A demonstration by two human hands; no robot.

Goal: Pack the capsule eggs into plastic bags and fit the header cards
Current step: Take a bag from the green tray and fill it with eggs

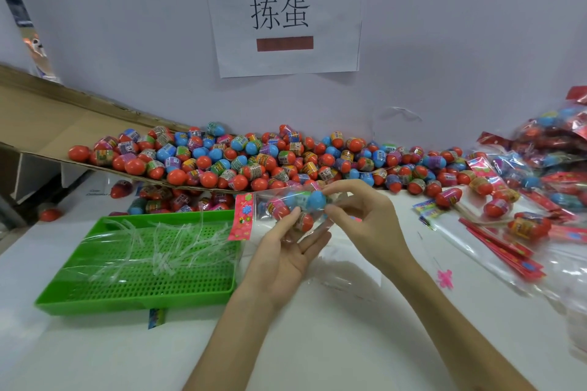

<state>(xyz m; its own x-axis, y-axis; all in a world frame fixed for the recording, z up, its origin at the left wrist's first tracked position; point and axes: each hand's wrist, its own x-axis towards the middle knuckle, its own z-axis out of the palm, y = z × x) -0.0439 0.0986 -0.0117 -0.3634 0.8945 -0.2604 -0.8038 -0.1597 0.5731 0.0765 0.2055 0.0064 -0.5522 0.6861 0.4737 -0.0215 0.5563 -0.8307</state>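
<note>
A clear plastic bag (pixel 270 205) with a pink flowered header card (pixel 243 217) at its left end lies sideways above the table, holding several capsule eggs. My left hand (pixel 282 251) cups the bag from below, fingers curled around the eggs inside. My right hand (pixel 359 216) pinches a blue capsule egg (pixel 316 200) at the bag's right end. A big heap of red, blue and purple capsule eggs (pixel 254 159) lies along the wall behind my hands.
A green perforated tray (pixel 136 292) with clear plastic strips sits at the left. A tilted cardboard box (pixel 47 124) spills eggs at the back left. Packed bags (pixel 546 149) and red header cards (pixel 505 247) lie at the right, near a small pink toy (pixel 444 278).
</note>
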